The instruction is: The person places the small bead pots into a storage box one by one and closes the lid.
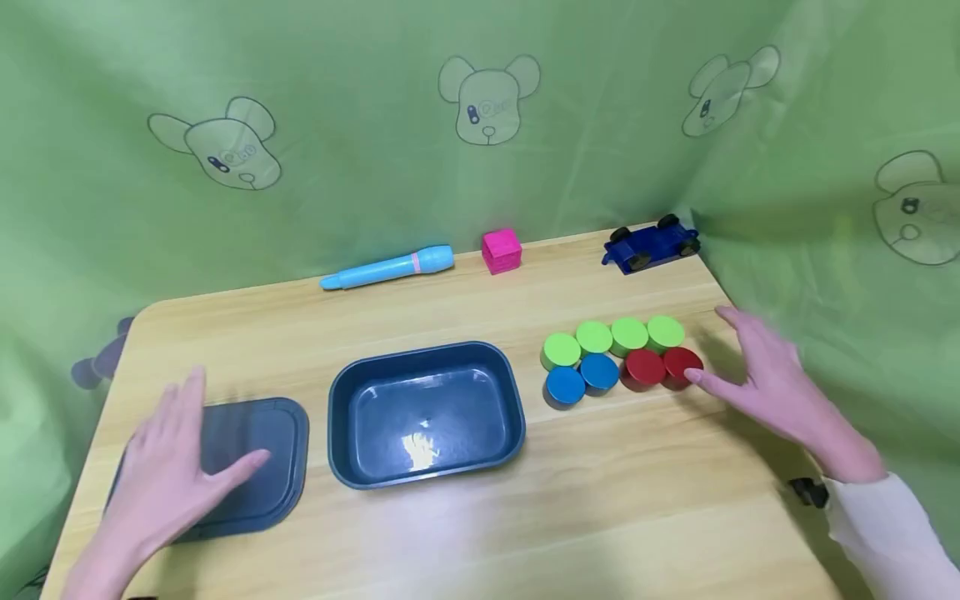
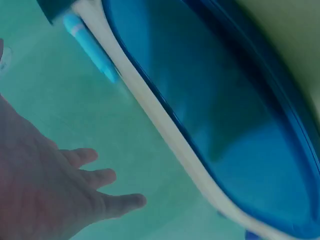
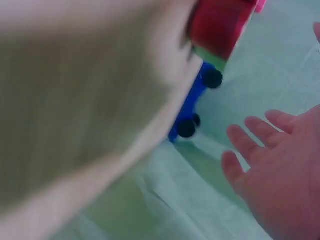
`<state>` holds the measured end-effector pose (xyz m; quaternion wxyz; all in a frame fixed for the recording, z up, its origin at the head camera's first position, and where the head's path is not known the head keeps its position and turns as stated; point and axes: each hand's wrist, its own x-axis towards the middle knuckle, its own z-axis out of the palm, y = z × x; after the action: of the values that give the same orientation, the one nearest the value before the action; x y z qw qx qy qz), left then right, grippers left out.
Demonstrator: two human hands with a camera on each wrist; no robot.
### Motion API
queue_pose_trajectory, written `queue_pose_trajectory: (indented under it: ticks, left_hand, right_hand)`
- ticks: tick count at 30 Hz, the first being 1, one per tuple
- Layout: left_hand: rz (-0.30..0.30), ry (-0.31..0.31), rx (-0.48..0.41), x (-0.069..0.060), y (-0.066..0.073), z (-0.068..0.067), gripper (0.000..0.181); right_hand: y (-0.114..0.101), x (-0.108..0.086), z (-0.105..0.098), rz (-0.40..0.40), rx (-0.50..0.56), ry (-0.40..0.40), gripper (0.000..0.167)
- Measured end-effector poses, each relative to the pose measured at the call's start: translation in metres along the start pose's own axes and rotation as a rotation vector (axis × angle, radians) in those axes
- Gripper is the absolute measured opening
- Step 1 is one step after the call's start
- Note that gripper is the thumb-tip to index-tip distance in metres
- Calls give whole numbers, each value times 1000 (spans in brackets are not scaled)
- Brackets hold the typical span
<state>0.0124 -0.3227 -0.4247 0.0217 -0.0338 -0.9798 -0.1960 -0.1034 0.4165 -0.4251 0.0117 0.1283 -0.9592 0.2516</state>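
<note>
My left hand (image 1: 163, 471), fingers extended and thumb spread, hovers over the dark blue lid (image 1: 251, 467) at the table's left. Nothing is in it; the left wrist view shows the bare palm. To the right of the lid sits a dark blue rectangular container (image 1: 427, 417) with nothing inside. My right hand (image 1: 780, 383) is spread beside the group of round discs, its thumb near a red disc (image 1: 682, 367). It holds nothing. Green discs (image 1: 628, 335) form the back row; two blue discs (image 1: 565, 386) and two red ones make the front row.
Along the back edge lie a light blue marker-shaped object (image 1: 390, 268), a pink cube (image 1: 501, 252) and a dark blue toy car (image 1: 651, 244) at the right corner. Green cloth (image 1: 360, 183) printed with bear heads hangs behind the wooden table (image 1: 525, 533) and at its sides.
</note>
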Motion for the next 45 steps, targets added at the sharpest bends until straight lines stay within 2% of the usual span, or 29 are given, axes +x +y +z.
queue_pose_trajectory:
  ticks: [5,9,12,16,19,26,35,41,45]
  left_hand:
    - [55,-82,-113,6,26,17,134]
    - [120,-124,-199,16,43,34,141]
    - [166,-160,-242,22,55,47,145]
    - [202,-212,-260,29,64,60,145]
    - [206,-228,-270,31,66,66,144]
    - [217,-242,-331,32,63,73,139]
    - [184,-282,-350,29,59,77,139]
    - [210,-270,-340,30,57,77,141]
    - [205,-276,-343,29,58,76,141]
  right_hand:
    - [-1,-3,10,109,191,-82,93]
    - [1,-6,18,178,341,-155,87]
    - [4,-10,23,202,402,-177,86]
    - [8,-13,29,223,423,-165,83]
    - [10,-14,31,250,420,-164,80]
    - [17,-11,37,251,469,-133,69]
    - [15,-11,43,290,491,-58,56]
    - [6,-15,40,332,565,21,44]
    - [-1,-15,36,334,655,77,43]
